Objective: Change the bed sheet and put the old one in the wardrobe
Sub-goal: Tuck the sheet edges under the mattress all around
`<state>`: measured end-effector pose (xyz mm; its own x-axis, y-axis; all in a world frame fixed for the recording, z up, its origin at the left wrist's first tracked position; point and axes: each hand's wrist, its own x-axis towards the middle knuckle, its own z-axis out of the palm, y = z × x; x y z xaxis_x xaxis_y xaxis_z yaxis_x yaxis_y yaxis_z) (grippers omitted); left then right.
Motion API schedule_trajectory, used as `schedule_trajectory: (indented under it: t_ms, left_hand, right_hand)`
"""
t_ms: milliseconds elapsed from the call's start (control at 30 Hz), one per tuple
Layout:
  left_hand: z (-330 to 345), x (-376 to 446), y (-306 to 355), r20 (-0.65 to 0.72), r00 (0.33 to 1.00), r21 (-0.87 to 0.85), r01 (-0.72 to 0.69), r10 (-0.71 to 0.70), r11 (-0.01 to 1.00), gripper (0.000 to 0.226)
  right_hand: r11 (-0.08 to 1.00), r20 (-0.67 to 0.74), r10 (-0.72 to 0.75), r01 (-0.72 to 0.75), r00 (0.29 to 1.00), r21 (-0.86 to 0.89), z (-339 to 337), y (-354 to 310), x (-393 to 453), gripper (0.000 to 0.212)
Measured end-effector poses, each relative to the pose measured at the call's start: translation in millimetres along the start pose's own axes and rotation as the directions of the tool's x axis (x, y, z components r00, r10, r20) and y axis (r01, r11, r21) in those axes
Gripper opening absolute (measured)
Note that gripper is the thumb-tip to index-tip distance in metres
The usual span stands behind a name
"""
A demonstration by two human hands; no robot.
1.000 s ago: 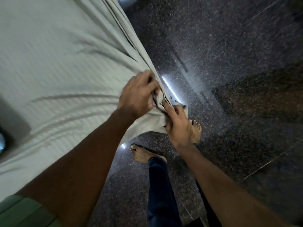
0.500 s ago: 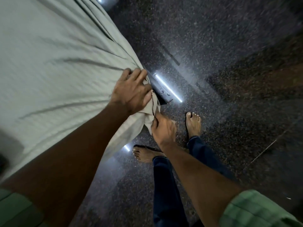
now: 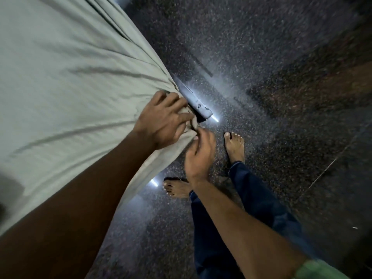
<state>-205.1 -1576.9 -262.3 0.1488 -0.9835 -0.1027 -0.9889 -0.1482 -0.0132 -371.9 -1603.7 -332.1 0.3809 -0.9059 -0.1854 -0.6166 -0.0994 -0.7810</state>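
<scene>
Sleeve: green, lower right corner, mostly cut off by the frame edge.
Legs: dark blue trousers, bare feet on the floor; left foot partly hidden behind the right forearm.
Right hand: below the bed corner, fingers curled into the gathered sheet edge; fingertips hidden in the cloth.
Left hand: lies on top of the corner, fingers spread and bent, pressing and clutching the bunched cloth; thumb side hard to make out.
Sheet: pale grey-green, stretched over the bed, creases running toward the corner under both hands; far end cut off at top and left.
Bed frame: a short pale strip exposed just beyond the left hand, rest covered.
Floor: dark speckled stone with bright light reflections; far part blurred.
</scene>
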Motion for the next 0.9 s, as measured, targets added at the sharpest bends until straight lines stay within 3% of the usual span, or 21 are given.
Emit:
schedule_trajectory:
  t_ms: [33,100,133,200,267,300,333,400,467,500,533,567,600,633,667,700,733,767,833,900]
  left_hand:
    - [-0.6,4.5,-4.9,-0.001,1.0,0.016,0.031,-0.03,0.999,0.04]
    - [-3.9,13.0,-11.7,0.0,0.994,0.049,0.111,-0.111,0.993,0.042]
    - [-4.4,15.0,-11.2,-0.005,0.989,0.06,0.146,-0.146,0.987,0.042]
    - [-1.8,13.1,-1.0,-0.022,0.978,0.05,0.21,-0.21,0.976,0.042]
    - [0.3,7.4,13.4,-0.018,0.947,-0.017,0.322,-0.322,0.947,0.039]
    - [-0.7,3.9,21.6,-0.006,0.915,-0.067,0.403,-0.404,0.913,0.037]
    - [-2.9,0.0,30.8,-0.001,0.872,-0.14,0.484,-0.489,0.864,0.036]
    - [-10.6,-10.4,57.3,-0.023,0.795,-0.334,0.565,-0.606,0.754,0.036]
    - [-12.2,-23.9,92.6,-0.051,0.771,-0.558,0.505,-0.635,0.658,0.027]
    - [-8.4,-30.3,110.2,-0.021,0.759,-0.676,0.468,-0.65,0.569,0.023]
    - [-2.9,-34.5,125.2,0.054,0.713,-0.79,0.458,-0.699,0.406,0.022]
    - [4.5,-36.2,137.0,0.193,0.618,-0.874,0.461,-0.762,0.152,0.024]
    - [13.7,-35.8,145.0,0.386,0.485,-0.886,0.432,-0.785,-0.168,0.026]
    - [22.1,-34.8,149.6,0.602,0.353,-0.797,0.312,-0.716,-0.517,0.028]
    - [30.4,-32.5,148.8,0.777,0.269,-0.612,0.109,-0.57,-0.783,0.031]
    - [38.3,-30.1,145.5,0.874,0.237,-0.404,-0.13,-0.424,-0.906,0.036]
    - [49.0,-28.8,139.9,0.918,0.226,-0.237,-0.345,-0.326,-0.908,0.041]
    - [58.8,-26.5,133.1,0.936,0.218,-0.132,-0.511,-0.277,-0.85,0.043]
    - [72.7,-22.5,121.3,0.948,0.187,-0.054,-0.703,-0.258,-0.709,0.041]
    - [86.7,-17.1,115.5,0.949,0.176,-0.015,-0.802,-0.26,-0.597,0.043]
  right_hand:
    - [0.99,0.092,-0.12,0.112,0.989,0.092,-8.1,-9.8,-7.9,0.043]
    - [0.977,0.265,-0.149,0.1,0.953,0.188,-1.8,-9.8,-7.8,0.05]
    - [0.979,0.323,-0.092,0.026,0.942,0.203,6.7,-6.1,1.5,0.051]
    - [0.936,0.43,0.133,-0.256,0.893,0.242,26.5,-4.0,21.2,0.048]
    - [0.691,0.515,0.414,-0.627,0.751,0.359,41.1,-6.2,42.8,0.044]
    - [0.532,0.569,0.497,-0.748,0.655,0.396,44.4,-8.9,49.7,0.045]
    - [0.452,0.616,0.534,-0.811,0.579,0.371,45.3,-9.2,55.7,0.044]
    - [0.478,0.646,0.541,-0.829,0.538,0.29,37.1,-3.6,63.5,0.037]
    - [0.55,0.589,0.526,-0.773,0.614,0.314,30.7,7.9,69.4,0.019]
    - [0.529,0.532,0.551,-0.762,0.643,0.373,27.6,10.7,70.4,0.012]
    - [0.492,0.471,0.603,-0.765,0.643,0.416,25.8,11.3,72.6,0.009]
    - [0.505,0.397,0.648,-0.756,0.651,0.415,24.4,12.6,73.5,0.011]
    - [0.525,0.362,0.667,-0.755,0.652,0.393,23.3,11.7,73.3,0.017]
    - [0.526,0.378,0.662,-0.761,0.647,0.381,23.2,12.4,71.3,0.021]
    - [0.478,0.44,0.659,-0.792,0.61,0.381,22.8,9.6,69.4,0.022]
    - [0.394,0.525,0.653,-0.837,0.546,0.38,23.4,7.2,66.8,0.023]
    - [0.311,0.589,0.649,-0.874,0.482,0.372,25.7,3.1,66.4,0.026]
    - [0.252,0.635,0.633,-0.893,0.443,0.372,31.1,3.8,67.7,0.029]
    - [0.202,0.677,0.595,-0.896,0.433,0.396,40.5,1.5,72.6,0.037]
    - [0.195,0.696,0.564,-0.89,0.445,0.412,50.5,1.5,78.2,0.045]
